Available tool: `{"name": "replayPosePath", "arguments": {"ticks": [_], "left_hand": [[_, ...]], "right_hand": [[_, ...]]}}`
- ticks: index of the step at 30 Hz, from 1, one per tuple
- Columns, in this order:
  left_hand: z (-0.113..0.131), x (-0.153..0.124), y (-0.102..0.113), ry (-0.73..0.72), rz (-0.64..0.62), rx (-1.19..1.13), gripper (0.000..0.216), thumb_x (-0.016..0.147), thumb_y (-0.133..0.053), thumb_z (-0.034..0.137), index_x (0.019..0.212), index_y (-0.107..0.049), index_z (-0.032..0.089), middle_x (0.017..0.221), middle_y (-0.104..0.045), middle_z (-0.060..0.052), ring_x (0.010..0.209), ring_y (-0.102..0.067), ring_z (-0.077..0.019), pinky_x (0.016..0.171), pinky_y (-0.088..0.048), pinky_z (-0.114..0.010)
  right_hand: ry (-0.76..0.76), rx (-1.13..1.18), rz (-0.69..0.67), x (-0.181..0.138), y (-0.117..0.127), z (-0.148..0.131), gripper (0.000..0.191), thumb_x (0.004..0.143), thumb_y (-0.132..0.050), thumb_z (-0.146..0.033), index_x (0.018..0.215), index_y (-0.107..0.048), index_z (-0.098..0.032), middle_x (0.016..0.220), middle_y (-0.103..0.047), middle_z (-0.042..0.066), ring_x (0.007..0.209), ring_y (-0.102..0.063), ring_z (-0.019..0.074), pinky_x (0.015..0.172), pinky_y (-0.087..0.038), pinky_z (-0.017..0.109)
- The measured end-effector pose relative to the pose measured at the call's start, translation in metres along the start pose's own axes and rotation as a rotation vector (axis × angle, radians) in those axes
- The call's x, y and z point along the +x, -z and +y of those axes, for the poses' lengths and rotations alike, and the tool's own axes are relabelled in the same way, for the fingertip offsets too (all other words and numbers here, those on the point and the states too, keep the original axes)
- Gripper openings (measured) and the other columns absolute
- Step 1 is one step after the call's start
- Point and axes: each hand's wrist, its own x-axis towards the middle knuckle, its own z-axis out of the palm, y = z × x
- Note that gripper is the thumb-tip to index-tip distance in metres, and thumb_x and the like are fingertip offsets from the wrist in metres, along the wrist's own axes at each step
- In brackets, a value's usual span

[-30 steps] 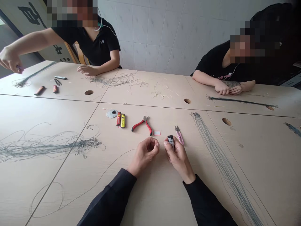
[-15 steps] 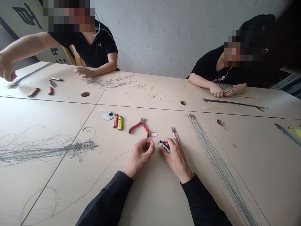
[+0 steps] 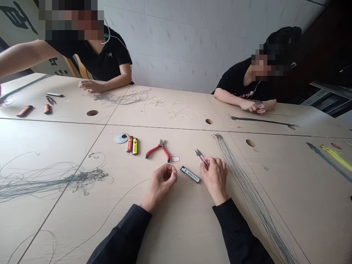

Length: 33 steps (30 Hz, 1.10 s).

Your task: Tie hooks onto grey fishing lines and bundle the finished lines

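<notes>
**Right hand [image 3: 216, 179] on pink snips [image 3: 201, 158], left hand [image 3: 161, 187] pinched**

The right hand is half open, its fingers resting on the snips' pink handle. The left hand's fingers curl into a loose pinch; whether they hold a fine wire cannot be told. A black BENTLEY lighter [image 3: 190, 174] lies flat between the hands, just beside the right.

The red-handled pliers [image 3: 158, 150] lie just beyond the left hand, with a small red-edged label [image 3: 175, 158] close to their right. Left of the pliers stand a red lighter and a yellow lighter [image 3: 132, 146], then a round grey disc [image 3: 121, 138]. Further left lies tangled grey wire [image 3: 63, 181]; a long grey wire hank [image 3: 247, 187] runs to their right, past the snips.
</notes>
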Motion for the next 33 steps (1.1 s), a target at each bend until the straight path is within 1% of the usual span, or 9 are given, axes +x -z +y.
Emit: {"name": "replayPosePath", "arguments": {"ticks": [3,6,9,12,15,19,22,27,33], "left_hand": [[-0.001,0.0,0.0,-0.001,0.002,-0.014,0.022,0.085,-0.062,0.037,0.078,-0.055,0.017,0.067,-0.051,0.003,0.06,-0.045,-0.0092,0.056,-0.035,-0.021],[-0.003,0.0,0.0,0.005,0.003,-0.03,0.023,0.085,-0.062,0.038,0.078,-0.055,0.017,0.067,-0.051,0.003,0.06,-0.044,-0.0089,0.056,-0.035,-0.021],[-0.005,0.001,0.0,0.009,0.0,-0.053,0.026,0.087,-0.061,0.041,0.079,-0.054,0.017,0.068,-0.05,0.003,0.06,-0.045,-0.0088,0.057,-0.036,-0.021],[-0.007,0.001,0.0,0.001,-0.001,-0.086,0.028,0.089,-0.06,0.044,0.082,-0.055,0.017,0.069,-0.051,0.003,0.061,-0.047,-0.0089,0.059,-0.038,-0.021],[-0.009,0.002,0.0,-0.024,-0.008,-0.098,0.028,0.09,-0.059,0.044,0.084,-0.055,0.017,0.071,-0.053,0.002,0.062,-0.048,-0.0091,0.06,-0.039,-0.022],[-0.009,0.001,0.0,-0.037,-0.04,-0.131,0.03,0.091,-0.058,0.045,0.084,-0.055,0.017,0.072,-0.053,0.002,0.063,-0.047,-0.0094,0.06,-0.037,-0.022],[-0.008,0.001,-0.001,-0.04,-0.039,-0.14,0.03,0.091,-0.058,0.045,0.084,-0.055,0.016,0.072,-0.052,0.002,0.063,-0.044,-0.0091,0.059,-0.036,-0.021],[-0.004,0.0,-0.002,-0.021,-0.042,-0.103,0.029,0.09,-0.059,0.043,0.083,-0.054,0.015,0.069,-0.05,0.003,0.061,-0.042,-0.0083,0.057,-0.034,-0.021],[-0.002,0.0,-0.003,-0.025,-0.043,-0.092,0.03,0.088,-0.06,0.044,0.081,-0.055,0.015,0.066,-0.048,0.003,0.059,-0.038,-0.0078,0.055,-0.031,-0.021]], "right_hand": [[-0.026,0.064,0.021,-0.001,0.002,-0.003,0.019,0.088,-0.049,-0.031,0.093,-0.062,-0.018,0.094,-0.064,0.016,0.091,-0.054,0.0315,0.077,-0.04,0.043],[-0.027,0.351,0.001,-0.005,0.012,-0.014,0.016,0.092,-0.044,-0.033,0.099,-0.049,-0.02,0.091,-0.062,0.013,0.085,-0.058,0.0274,0.072,-0.044,0.039],[-0.083,0.69,-0.111,-0.015,0.025,-0.033,0.016,0.095,-0.046,-0.037,0.101,-0.039,-0.023,0.082,-0.059,0.004,0.069,-0.057,0.0199,0.059,-0.043,0.03],[-0.11,0.84,-0.254,-0.028,0.034,-0.055,0.019,0.098,-0.045,-0.041,0.105,-0.042,-0.024,0.073,-0.054,-0.002,0.06,-0.051,0.0158,0.057,-0.041,0.027],[-0.075,0.905,-0.373,-0.038,0.035,-0.07,0.03,0.101,-0.039,-0.047,0.113,-0.051,-0.022,0.078,-0.056,0.0,0.065,-0.051,0.0155,0.064,-0.043,0.028],[-0.088,0.961,-0.479,-0.043,0.034,-0.078,0.032,0.097,-0.048,-0.049,0.106,-0.058,-0.021,0.071,-0.05,-0.002,0.06,-0.043,0.0142,0.058,-0.04,0.026],[-0.099,0.978,-0.472,-0.041,0.035,-0.076,0.032,0.093,-0.056,-0.048,0.103,-0.061,-0.019,0.069,-0.047,-0.003,0.06,-0.039,0.0135,0.056,-0.04,0.024],[-0.1,0.987,-0.46,-0.034,0.037,-0.07,0.031,0.092,-0.057,-0.047,0.091,-0.064,-0.017,0.071,-0.052,0.0,0.063,-0.044,0.0134,0.058,-0.04,0.024],[-0.125,0.988,-0.526,-0.033,0.037,-0.065,0.032,0.091,-0.06,-0.048,0.086,-0.063,-0.017,0.062,-0.037,-0.005,0.053,-0.03,0.0099,0.046,-0.028,0.023]]}}
